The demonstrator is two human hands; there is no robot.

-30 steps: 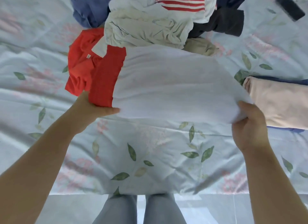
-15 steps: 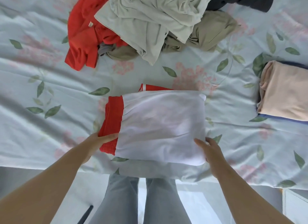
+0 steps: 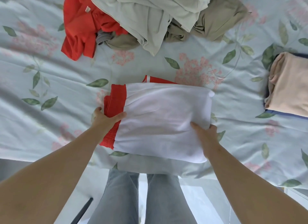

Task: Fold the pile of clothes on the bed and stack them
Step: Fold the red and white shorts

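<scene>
The shirt is laid centrally by the bed's 6 o'clock edge, its red side grasped by the left hand, its 4 o'clock edge by the right hand. Open bedding is left toward the pile at 12 and the stack at 3.

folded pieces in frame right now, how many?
3: white-and-red garment at the front edge of the bed, held by left hand and right hand; peach garment at far right; blue garment under it. More may be hidden beneath.
</scene>
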